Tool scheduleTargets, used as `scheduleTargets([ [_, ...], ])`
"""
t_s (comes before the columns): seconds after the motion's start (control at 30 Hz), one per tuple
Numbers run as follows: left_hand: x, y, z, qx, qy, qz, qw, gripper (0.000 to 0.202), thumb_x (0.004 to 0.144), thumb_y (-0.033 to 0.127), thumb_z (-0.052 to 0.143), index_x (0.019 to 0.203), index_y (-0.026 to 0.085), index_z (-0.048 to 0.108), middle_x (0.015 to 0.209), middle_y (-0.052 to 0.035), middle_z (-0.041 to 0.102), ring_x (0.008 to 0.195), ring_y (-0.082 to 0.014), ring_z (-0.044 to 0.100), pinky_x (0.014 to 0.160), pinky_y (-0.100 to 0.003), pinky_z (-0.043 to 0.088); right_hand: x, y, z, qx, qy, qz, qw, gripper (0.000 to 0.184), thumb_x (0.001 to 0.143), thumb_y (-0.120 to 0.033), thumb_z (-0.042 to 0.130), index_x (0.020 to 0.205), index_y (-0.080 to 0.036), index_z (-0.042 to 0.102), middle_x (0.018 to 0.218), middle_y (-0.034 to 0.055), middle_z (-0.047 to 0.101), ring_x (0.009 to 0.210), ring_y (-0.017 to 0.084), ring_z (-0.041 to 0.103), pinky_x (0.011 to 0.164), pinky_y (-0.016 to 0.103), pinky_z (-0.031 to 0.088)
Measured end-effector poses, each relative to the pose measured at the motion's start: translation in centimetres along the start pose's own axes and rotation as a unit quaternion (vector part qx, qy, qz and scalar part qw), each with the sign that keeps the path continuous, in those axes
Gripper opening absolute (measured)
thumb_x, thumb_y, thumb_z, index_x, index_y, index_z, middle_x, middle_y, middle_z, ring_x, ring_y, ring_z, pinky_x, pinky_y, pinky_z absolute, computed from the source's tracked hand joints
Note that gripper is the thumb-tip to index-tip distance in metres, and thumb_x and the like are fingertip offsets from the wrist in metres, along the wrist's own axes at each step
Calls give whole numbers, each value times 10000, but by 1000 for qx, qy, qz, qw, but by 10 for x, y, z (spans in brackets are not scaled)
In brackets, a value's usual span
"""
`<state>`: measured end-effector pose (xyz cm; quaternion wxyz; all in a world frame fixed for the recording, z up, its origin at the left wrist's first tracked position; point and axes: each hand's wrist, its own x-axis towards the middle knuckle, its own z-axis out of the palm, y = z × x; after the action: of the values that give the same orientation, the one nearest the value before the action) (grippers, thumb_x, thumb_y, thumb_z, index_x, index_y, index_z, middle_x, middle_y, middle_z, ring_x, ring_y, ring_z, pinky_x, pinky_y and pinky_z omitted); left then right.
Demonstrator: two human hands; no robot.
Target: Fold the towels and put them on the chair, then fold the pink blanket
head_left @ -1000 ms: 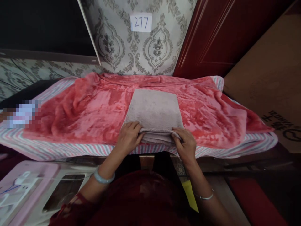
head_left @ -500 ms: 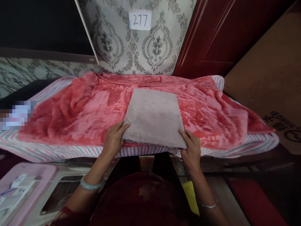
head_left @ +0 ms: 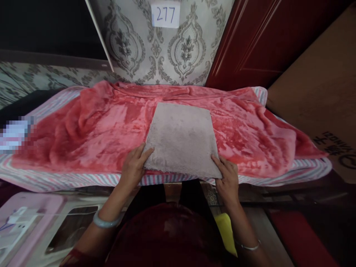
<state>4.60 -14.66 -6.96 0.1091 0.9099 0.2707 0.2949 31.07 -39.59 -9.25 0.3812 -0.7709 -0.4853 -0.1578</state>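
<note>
1. One screen (head_left: 52, 29) stands beyond the cloth, to its left.
2. The red blanket (head_left: 111, 129) spreads under and to both sides of the cloth, rumpled, over a striped sheet (head_left: 91, 181) that shows along the near side.
3. The left hand (head_left: 132, 166) grasps the cloth's left edge near its near corner, thumb laid on top.
4. The grey cloth (head_left: 180, 139) lies on the blanket, top face flat and smooth, sides fairly straight. Judging by this, spreading that face looks nearly done; what seems left is squaring the near edge and letting go. Whether layers are folded beneath, I cannot tell.
5. The right hand (head_left: 228, 180) pinches the cloth's near right corner, fingers on top; neither hand has released it.
6. A carton (head_left: 319, 92) stands well to the right of the cloth.
</note>
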Motion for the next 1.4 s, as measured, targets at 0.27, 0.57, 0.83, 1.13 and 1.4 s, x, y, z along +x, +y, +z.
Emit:
scheduleTargets([
  [0.27,2,-1,-4,-32,16,-18,999,784,639,72,496,1404,220,581,1473,-120,573,1334,-309,548,1102,-501,452,0,-1,0,15,53,5,998,665,804,-185,483,1462,-260,545,1280,88,662,1093,304,580,960,499,455],
  [0.57,16,15,-16,3,14,-52,999,732,620,139,465,1328,123,652,1019,-135,696,982,-322,616,900,-481,502,14,-8,2,102,1,97,990,690,755,-174,491,1435,-244,584,1360,49,660,1198,252,646,967,380,552],
  [0.83,9,18,-14,71,15,-58,996,695,653,47,475,1297,195,694,813,-72,562,819,-270,549,758,-390,471,8,-10,4,148,-8,90,985,725,641,-103,427,1300,-234,699,1255,32,717,1188,232,657,1011,397,546],
  [1.13,10,19,-14,140,-11,-41,989,674,696,1,489,1288,239,707,804,-60,521,826,-256,529,729,-356,426,4,0,10,140,-20,73,987,728,661,-89,433,1326,-246,684,1252,45,715,1151,243,664,963,403,558],
  [1.4,5,16,-13,102,-3,-53,993,710,687,15,477,1337,227,668,816,-57,518,836,-256,521,752,-365,435,-2,2,13,158,-19,78,984,730,683,-76,434,1354,-251,664,1272,46,704,1176,241,646,988,407,540],
])
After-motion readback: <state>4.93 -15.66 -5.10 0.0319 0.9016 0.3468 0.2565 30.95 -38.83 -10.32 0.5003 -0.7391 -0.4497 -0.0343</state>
